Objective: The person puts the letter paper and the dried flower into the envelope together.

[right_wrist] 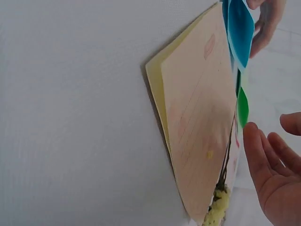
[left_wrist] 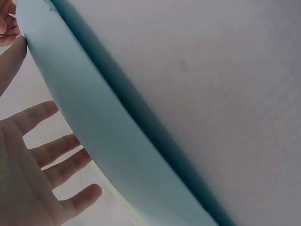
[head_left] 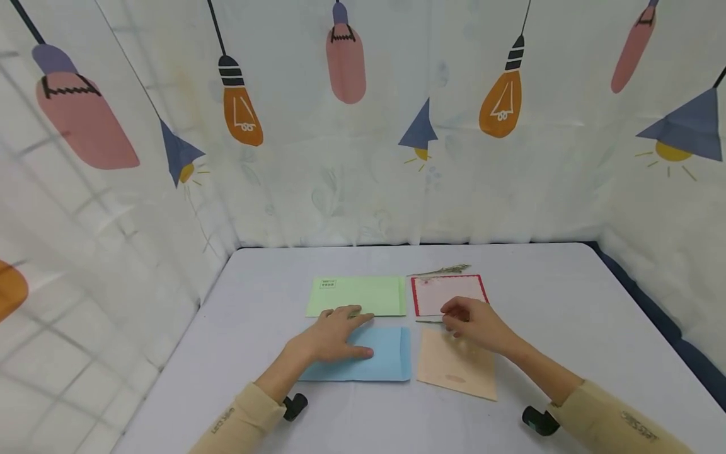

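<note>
My left hand (head_left: 338, 337) lies with spread fingers over a light blue envelope (head_left: 391, 353), its fingertips reaching the lower edge of a light green envelope (head_left: 363, 296). In the left wrist view, the blue envelope's edge (left_wrist: 94, 99) bows past the thumb and fingers. My right hand (head_left: 475, 323), fingers loosely bent, hovers over the top of a peach folded letter sheet (head_left: 462, 372). Beside it lies a red-bordered pink card (head_left: 442, 291). Nothing shows between the right fingers in the right wrist view, where a yellow flower sprig (right_wrist: 218, 207) lies beyond the peach sheet (right_wrist: 200, 108).
A dried sprig (head_left: 448, 270) lies along the top of the red-bordered card. Everything rests on a white table (head_left: 272, 284). A white curtain (head_left: 363, 170) printed with lamps and bulbs hangs behind and at the sides.
</note>
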Available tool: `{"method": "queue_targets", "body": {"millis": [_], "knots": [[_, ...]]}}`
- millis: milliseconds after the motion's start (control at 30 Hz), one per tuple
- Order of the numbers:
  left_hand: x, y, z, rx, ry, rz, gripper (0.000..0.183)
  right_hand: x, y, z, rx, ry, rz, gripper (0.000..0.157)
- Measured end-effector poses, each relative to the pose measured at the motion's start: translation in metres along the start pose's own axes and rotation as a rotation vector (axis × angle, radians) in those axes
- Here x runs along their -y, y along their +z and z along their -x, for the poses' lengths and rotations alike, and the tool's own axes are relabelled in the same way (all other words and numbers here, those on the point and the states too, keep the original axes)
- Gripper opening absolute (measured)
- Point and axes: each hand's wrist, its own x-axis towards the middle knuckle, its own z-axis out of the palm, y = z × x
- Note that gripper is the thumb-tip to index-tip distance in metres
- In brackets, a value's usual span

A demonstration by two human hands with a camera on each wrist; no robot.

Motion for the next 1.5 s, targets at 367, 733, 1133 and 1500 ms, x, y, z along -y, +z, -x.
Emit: {"method": "queue_targets", "body": {"millis": [367, 733, 1133, 1500], "knots": [[-0.005, 0.003, 0.003, 0.016, 0.037, -0.015, 0.098, 0.013, 0.026, -0.011, 0.073, 0.049, -0.095, 0.029], [-0.016, 0.0, 0.01, 0.096, 0.071, -0.074, 0.108, 0.019, 0.044, -0.017, 0.105, 0.124, -0.119, 0.026], [-0.013, 0.004, 0.008, 0.087, 0.076, -0.109, 0.105, 0.022, 0.053, -0.02, 0.164, 0.151, -0.198, 0.026], [-0.011, 0.004, 0.007, 0.054, 0.108, -0.112, 0.102, 0.019, 0.064, -0.023, 0.232, 0.178, -0.371, 0.024]]}}
